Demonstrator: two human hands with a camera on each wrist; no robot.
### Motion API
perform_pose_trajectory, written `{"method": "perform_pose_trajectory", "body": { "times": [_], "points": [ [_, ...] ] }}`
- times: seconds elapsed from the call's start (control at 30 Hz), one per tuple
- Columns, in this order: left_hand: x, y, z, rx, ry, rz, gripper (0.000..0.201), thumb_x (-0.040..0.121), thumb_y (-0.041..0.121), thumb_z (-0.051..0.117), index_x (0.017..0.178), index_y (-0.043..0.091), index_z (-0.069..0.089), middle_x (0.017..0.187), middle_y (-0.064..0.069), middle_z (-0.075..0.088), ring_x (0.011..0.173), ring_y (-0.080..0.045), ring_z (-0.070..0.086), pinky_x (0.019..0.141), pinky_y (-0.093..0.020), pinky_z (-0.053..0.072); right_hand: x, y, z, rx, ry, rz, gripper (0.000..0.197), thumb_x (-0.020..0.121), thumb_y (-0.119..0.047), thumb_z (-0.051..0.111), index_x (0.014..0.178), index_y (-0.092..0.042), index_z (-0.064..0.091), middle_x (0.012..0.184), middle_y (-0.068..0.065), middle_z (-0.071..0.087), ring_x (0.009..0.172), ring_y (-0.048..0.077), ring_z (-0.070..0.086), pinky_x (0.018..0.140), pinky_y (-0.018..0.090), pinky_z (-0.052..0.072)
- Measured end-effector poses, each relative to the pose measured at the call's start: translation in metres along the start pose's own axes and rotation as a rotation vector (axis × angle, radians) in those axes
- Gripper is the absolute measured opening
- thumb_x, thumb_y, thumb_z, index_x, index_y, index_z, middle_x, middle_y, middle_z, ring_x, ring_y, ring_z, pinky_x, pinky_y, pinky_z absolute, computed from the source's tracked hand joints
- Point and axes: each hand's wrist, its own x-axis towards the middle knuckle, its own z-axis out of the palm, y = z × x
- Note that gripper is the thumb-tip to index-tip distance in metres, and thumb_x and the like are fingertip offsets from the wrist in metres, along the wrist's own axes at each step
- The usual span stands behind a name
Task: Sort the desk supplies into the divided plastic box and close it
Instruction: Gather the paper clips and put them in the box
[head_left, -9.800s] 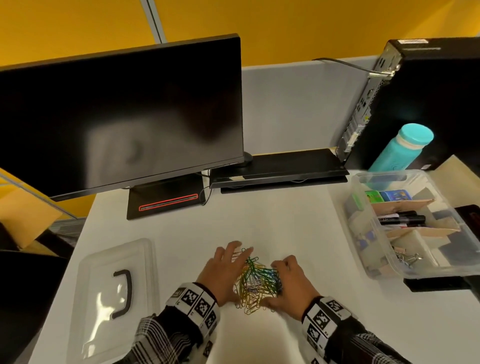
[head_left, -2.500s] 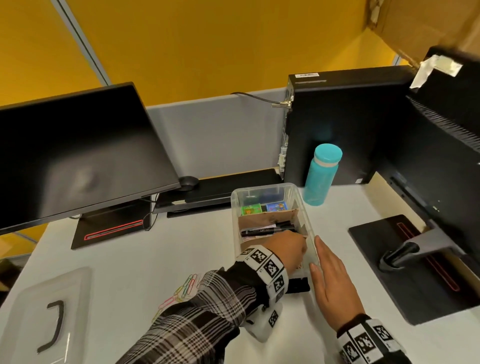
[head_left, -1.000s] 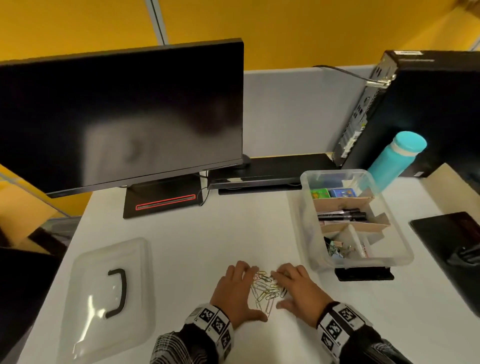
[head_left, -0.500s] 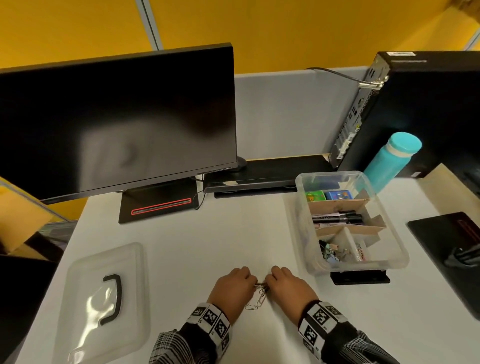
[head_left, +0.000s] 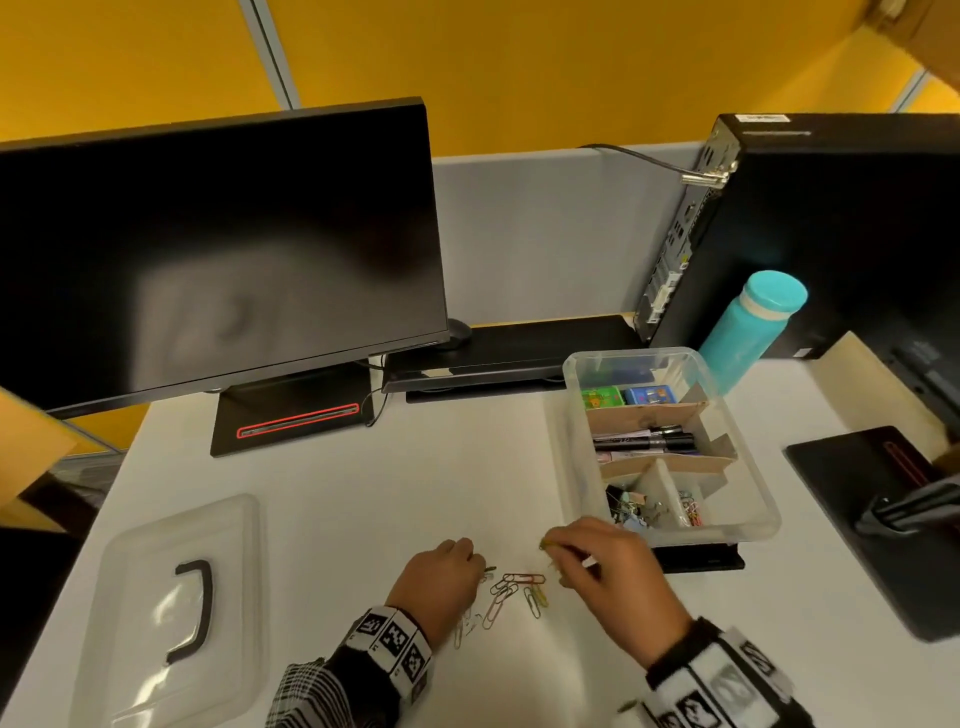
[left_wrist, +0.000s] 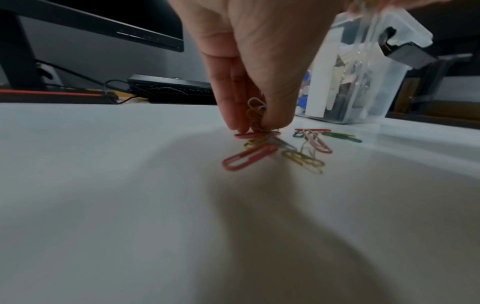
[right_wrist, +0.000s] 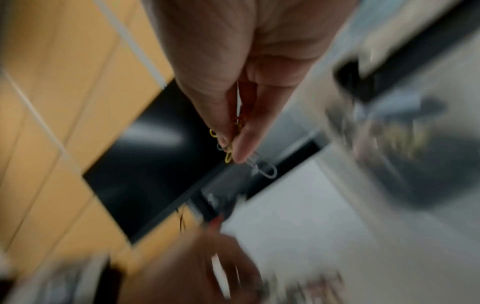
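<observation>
Gathering the last paper clips (head_left: 511, 592) is the step in hand, and it goes best if both hands lift small pinches rather than sweeping, since the wire loops hook one another and may trail. At nine o'clock on the desk (head_left: 363, 499) lies the lid (head_left: 171, 613), handle up. Just right of it, the left hand (head_left: 439, 582) pinches a few clips between thumb and fingertips (left_wrist: 237, 123) against the surface. The loose clips lie flat at six o'clock, long axes fanned mostly from seven toward one o'clock. The right hand (head_left: 613, 577) is clamped on a small bunch dangling lengthwise from its fingertips. At three o'clock stands the open divided box (head_left: 748, 499), its long axis toward twelve.
</observation>
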Motion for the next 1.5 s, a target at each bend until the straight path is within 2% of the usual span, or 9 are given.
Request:
{"method": "perform_pose_trajectory", "body": {
  "times": [0.1, 0.2, 0.33, 0.5, 0.73, 0.9, 1.1, 1.33, 1.5],
  "points": [
    [-0.003, -0.001, -0.004, -0.107, 0.102, -0.014, 0.016, 0.060, 0.031, 0.081, 0.067, 0.024, 0.067, 0.068, 0.008, 0.059, 0.057, -0.010, 0.060, 0.044, -0.020, 0.039, -0.009, -0.004, -0.052, 0.009, 0.299, -0.029, 0.016, 0.085, -0.018, 0.061, 0.097, -0.020, 0.072, 0.091, -0.011, 0.066, 0.078, 0.002, 0.064, 0.069, 0.009, 0.051],
    [-0.009, -0.004, -0.006, -0.294, 0.141, -0.119, 0.019, 0.091, 0.030, 0.051, 0.092, 0.021, 0.068, 0.091, 0.004, 0.060, 0.082, -0.015, 0.062, 0.066, -0.027, 0.044, -0.013, 0.018, -0.097, -0.250, 0.497, 0.004, 0.016, 0.085, -0.011, 0.063, 0.099, -0.012, 0.071, 0.094, -0.002, 0.067, 0.079, 0.007, 0.062, 0.072, 0.019, 0.053],
    [-0.018, -0.004, -0.012, -0.428, 0.223, -0.133, 0.014, 0.090, 0.032, 0.056, 0.088, 0.028, 0.069, 0.083, 0.012, 0.059, 0.072, -0.004, 0.060, 0.064, -0.020, 0.047, -0.002, 0.061, -0.108, -0.570, 0.266, 0.119, 0.013, 0.085, -0.003, 0.063, 0.095, -0.009, 0.069, 0.092, 0.009, 0.068, 0.079, 0.024, 0.063, 0.072, 0.030, 0.051],
    [-0.017, 0.008, -0.044, -0.428, 0.316, -0.085, 0.020, 0.086, 0.043, 0.049, 0.092, 0.038, 0.067, 0.083, 0.022, 0.060, 0.071, 0.007, 0.056, 0.064, -0.018, 0.052, 0.019, 0.075, -0.112, -0.690, -0.178, 0.295, 0.027, 0.095, -0.013, 0.044, 0.115, -0.018, 0.062, 0.113, 0.006, 0.066, 0.099, 0.021, 0.062, 0.083, 0.027, 0.048],
    [0.010, 0.083, -0.121, -0.441, 0.353, 0.140, 0.018, 0.089, 0.038, 0.054, 0.100, 0.035, 0.068, 0.090, 0.019, 0.061, 0.075, 0.002, 0.058, 0.068, -0.017, 0.049, -0.028, 0.083, -0.118, -0.504, 0.379, 0.127, 0.031, 0.089, -0.009, 0.056, 0.119, -0.011, 0.060, 0.116, 0.008, 0.060, 0.105, 0.025, 0.053, 0.089, 0.027, 0.039],
    [0.075, 0.160, -0.152, -0.189, 0.219, 0.228, 0.022, 0.090, 0.021, 0.048, 0.095, 0.013, 0.068, 0.099, -0.006, 0.065, 0.089, -0.028, 0.062, 0.071, -0.035, 0.047, -0.045, 0.107, -0.097, -0.416, 0.359, 0.198, 0.056, 0.096, -0.040, 0.020, 0.144, -0.016, 0.036, 0.147, -0.003, 0.038, 0.131, 0.016, 0.038, 0.108, 0.016, 0.018],
    [0.120, 0.206, -0.166, 0.002, -0.045, 0.206, 0.020, 0.090, 0.004, 0.053, 0.107, -0.004, 0.062, 0.109, -0.022, 0.064, 0.101, -0.037, 0.062, 0.081, -0.041, 0.049, -0.045, 0.111, -0.092, -0.382, 0.401, 0.160, 0.056, 0.096, -0.039, 0.018, 0.144, -0.015, 0.033, 0.147, -0.010, 0.028, 0.133, -0.002, 0.025, 0.110, 0.010, 0.009],
    [0.073, 0.122, -0.168, -0.489, 0.181, 0.073, 0.021, 0.093, 0.028, 0.055, 0.107, 0.027, 0.071, 0.103, 0.010, 0.070, 0.090, -0.008, 0.063, 0.085, -0.025, 0.049, -0.047, 0.101, -0.094, -0.349, 0.473, 0.141, 0.050, 0.094, -0.034, 0.029, 0.139, -0.015, 0.040, 0.146, 0.002, 0.041, 0.133, 0.024, 0.036, 0.111, 0.039, 0.029],
    [0.009, 0.011, -0.107, -0.361, 0.132, -0.257, 0.021, 0.091, 0.036, 0.056, 0.110, 0.032, 0.065, 0.105, 0.015, 0.067, 0.087, -0.003, 0.059, 0.077, -0.018, 0.043, -0.040, 0.049, -0.066, -0.365, 0.333, -0.280, 0.035, 0.089, -0.024, 0.046, 0.123, -0.015, 0.050, 0.133, 0.002, 0.048, 0.126, 0.021, 0.042, 0.108, 0.033, 0.033]
  ]
}}
